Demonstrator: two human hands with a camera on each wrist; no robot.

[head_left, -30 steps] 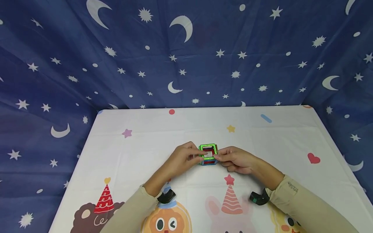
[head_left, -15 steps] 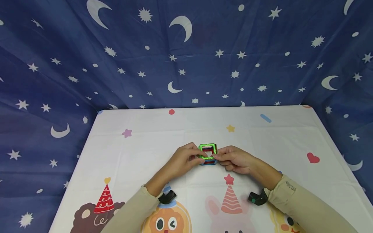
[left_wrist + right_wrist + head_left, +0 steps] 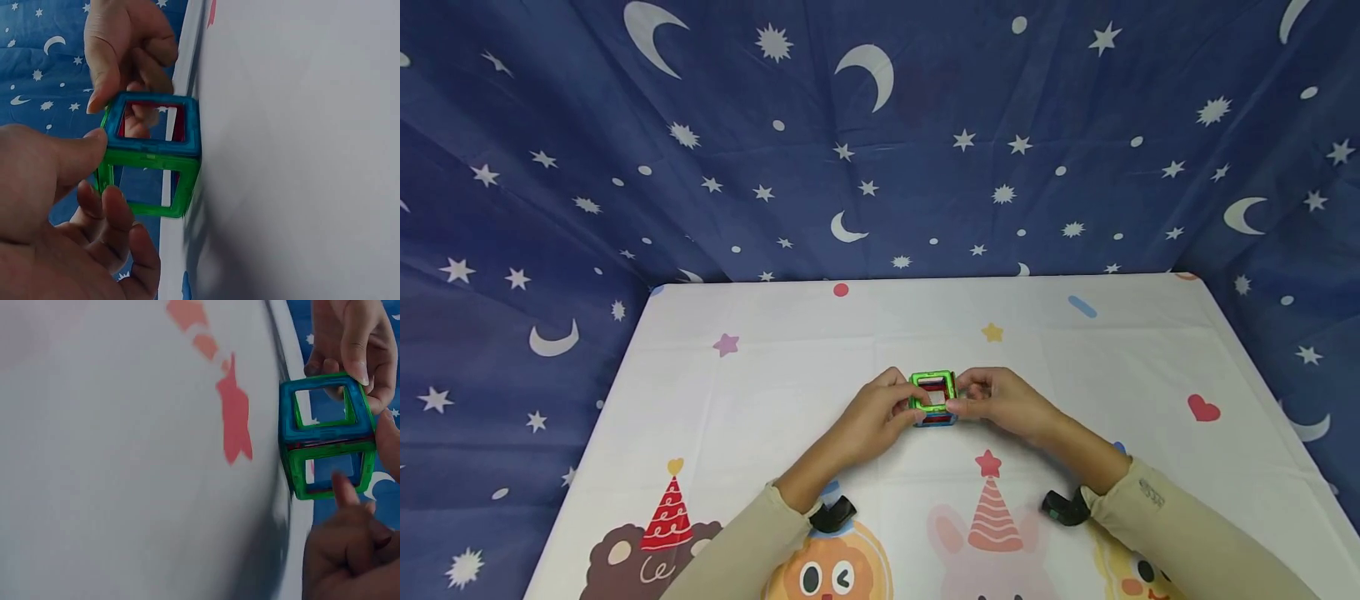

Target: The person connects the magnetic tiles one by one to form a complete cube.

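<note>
A small cube of magnetic tiles [image 3: 934, 374] stands on the white cloth, its open-centred frames green, blue and red. From the left, my left hand [image 3: 874, 410] grips it, thumb near the front and a finger over the green top. On the opposite side is my right hand [image 3: 1011, 406], its thumb on the near right corner of the top. In the right wrist view, a blurred finger of that hand is at the green side tile [image 3: 331, 450]. The left wrist view shows the blue tile [image 3: 153, 147] facing me, with the right fingers partly hidden behind the cube.
The tablecloth [image 3: 805, 333] carries printed stars, a heart and cartoon animals. Behind it hangs a dark blue curtain [image 3: 940, 208] with moons and stars. A black wrist device [image 3: 833, 514] sits on the left arm and another black wrist device [image 3: 1066, 507] on the right.
My right hand has turned and its fingers have shifted up along the cube's right side. The left hand and the cube stay nearly in place.
</note>
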